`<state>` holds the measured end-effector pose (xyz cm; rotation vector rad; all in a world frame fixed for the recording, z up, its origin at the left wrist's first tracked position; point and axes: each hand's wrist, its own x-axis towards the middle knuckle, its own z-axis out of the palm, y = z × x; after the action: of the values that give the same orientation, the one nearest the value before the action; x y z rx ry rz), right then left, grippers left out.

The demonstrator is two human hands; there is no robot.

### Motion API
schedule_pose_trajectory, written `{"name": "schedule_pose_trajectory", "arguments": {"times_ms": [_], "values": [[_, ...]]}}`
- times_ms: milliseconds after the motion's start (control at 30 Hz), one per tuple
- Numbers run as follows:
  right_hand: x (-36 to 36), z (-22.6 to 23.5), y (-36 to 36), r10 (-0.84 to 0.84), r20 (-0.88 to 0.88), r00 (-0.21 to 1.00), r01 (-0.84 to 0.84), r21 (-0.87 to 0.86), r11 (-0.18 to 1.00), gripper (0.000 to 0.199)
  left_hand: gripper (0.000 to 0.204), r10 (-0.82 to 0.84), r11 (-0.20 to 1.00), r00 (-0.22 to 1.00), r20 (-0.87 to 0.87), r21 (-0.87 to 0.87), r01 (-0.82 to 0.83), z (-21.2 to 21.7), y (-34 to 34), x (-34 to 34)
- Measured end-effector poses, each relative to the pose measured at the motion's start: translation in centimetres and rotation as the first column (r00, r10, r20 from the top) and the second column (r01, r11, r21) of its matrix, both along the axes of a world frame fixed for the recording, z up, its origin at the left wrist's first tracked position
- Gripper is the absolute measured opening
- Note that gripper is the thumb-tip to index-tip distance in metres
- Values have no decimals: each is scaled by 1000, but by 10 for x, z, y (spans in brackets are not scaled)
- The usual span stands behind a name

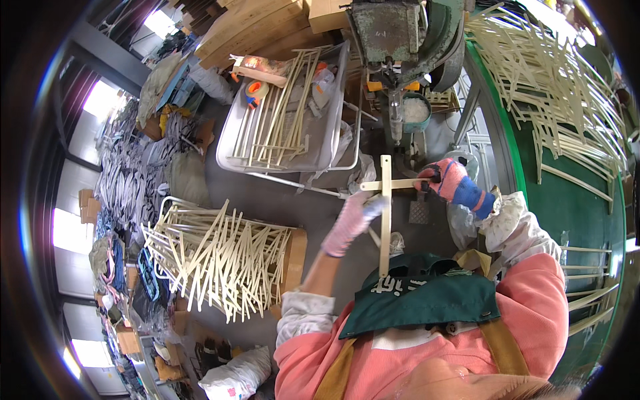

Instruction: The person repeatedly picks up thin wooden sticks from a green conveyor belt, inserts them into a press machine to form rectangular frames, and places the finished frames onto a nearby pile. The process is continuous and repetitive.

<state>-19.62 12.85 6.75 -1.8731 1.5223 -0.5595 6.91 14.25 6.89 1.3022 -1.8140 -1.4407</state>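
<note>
In front of my chest is a pair of flat cream-coloured strips joined or laid across each other: a long strip [385, 230] points toward my apron and a shorter strip [400, 184] crosses it near its far end. My left hand [349, 225], in a pink glove, closes on the strips just below the crossing; its fingertips are blurred. My right hand [453, 183], in a pink and blue glove, grips the right end of the shorter strip. Just beyond the strips stands a worn green press-like machine [385, 33], its vertical metal spindle [396, 120] pointing down.
A pile of cream strips [227, 260] lies at left on a rack. Beyond it, a white tub [230, 143] holds strips and tape. A green bowl [417, 112] of small pieces sits by the machine. At right, a green table [553, 193] carries heaped strips.
</note>
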Motion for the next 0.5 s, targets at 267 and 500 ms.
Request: {"name": "schedule_pose_trajectory", "arguments": {"times_ms": [267,500], "values": [[-55,6,-38,-169,-212,962,164,-43,986,15,31,-85,976,926,-368,156,151,-11,-65,-84],[-57,7,-71,-526,405,748,366,409,836,15,17,554,831,654,-515,392,-396,-59,-172,-90]]}}
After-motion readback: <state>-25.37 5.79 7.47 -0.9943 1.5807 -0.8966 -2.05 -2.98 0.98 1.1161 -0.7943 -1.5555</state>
